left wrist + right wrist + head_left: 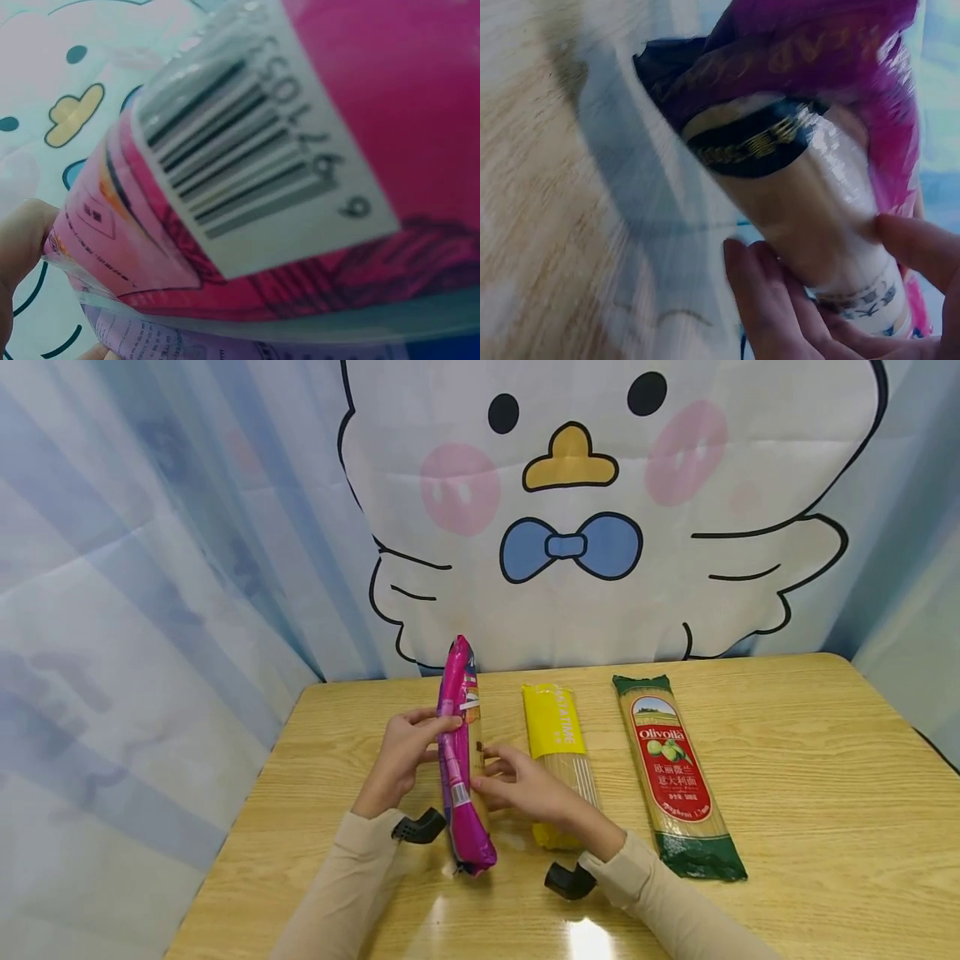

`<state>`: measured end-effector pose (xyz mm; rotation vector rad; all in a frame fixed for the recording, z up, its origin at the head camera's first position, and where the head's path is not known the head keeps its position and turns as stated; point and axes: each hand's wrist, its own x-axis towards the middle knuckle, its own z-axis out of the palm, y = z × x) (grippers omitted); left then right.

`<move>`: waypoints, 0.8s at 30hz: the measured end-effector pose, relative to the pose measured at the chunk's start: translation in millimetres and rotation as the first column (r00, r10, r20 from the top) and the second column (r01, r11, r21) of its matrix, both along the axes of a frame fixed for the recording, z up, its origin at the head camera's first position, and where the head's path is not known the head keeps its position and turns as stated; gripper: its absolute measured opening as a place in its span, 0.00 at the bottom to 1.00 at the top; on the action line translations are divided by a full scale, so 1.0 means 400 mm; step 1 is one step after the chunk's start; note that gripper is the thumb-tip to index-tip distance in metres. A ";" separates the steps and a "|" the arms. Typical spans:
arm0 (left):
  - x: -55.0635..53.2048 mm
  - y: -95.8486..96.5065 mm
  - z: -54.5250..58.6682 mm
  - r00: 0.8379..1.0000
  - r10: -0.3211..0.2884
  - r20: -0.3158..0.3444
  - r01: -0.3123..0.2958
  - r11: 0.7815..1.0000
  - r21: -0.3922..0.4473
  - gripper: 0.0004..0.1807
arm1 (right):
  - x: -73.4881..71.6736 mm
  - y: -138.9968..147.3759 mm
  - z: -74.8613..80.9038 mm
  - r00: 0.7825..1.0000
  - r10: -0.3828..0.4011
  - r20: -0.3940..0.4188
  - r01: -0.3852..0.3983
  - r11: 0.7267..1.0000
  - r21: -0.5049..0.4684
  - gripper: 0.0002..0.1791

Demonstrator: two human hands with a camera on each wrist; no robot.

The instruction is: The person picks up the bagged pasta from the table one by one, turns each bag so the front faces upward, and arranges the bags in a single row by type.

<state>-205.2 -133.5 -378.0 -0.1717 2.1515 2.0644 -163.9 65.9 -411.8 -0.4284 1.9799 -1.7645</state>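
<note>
A pink-and-purple packet of noodles (453,752) is raised on its narrow edge at the left part of the table, held between two hands. From the left, my left hand (401,756) grips it, thumb on the pink side. My right hand (528,783) holds its right side, thumb and fingers around the pale, see-through part. The left wrist view brings the packet's barcode (247,165) very close. In the right wrist view, the noodles (810,210) show through the wrapper, between the thumb and fingers.
A yellow pasta packet (553,722) lies just right of the hands, partly behind the right one. Farther right lies a green-ended spaghetti packet (671,768) with a red label. The wooden table (832,793) meets a cartoon-printed curtain (570,618) at the back.
</note>
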 end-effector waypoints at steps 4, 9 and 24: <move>0.001 -0.002 -0.003 1.000 -0.019 0.018 0.018 0.999 0.039 0.31 | 0.000 0.000 -0.001 0.999 0.000 0.038 0.001 0.999 -0.035 0.37; 0.002 -0.004 -0.003 0.999 -0.047 0.017 0.046 0.996 0.072 0.30 | 0.001 0.000 -0.003 0.999 -0.006 0.052 0.009 0.998 -0.064 0.37; 0.003 -0.015 -0.019 0.994 -0.110 -0.001 0.109 0.987 0.116 0.30 | 0.005 -0.018 -0.019 0.992 -0.107 0.062 0.115 0.984 -0.134 0.32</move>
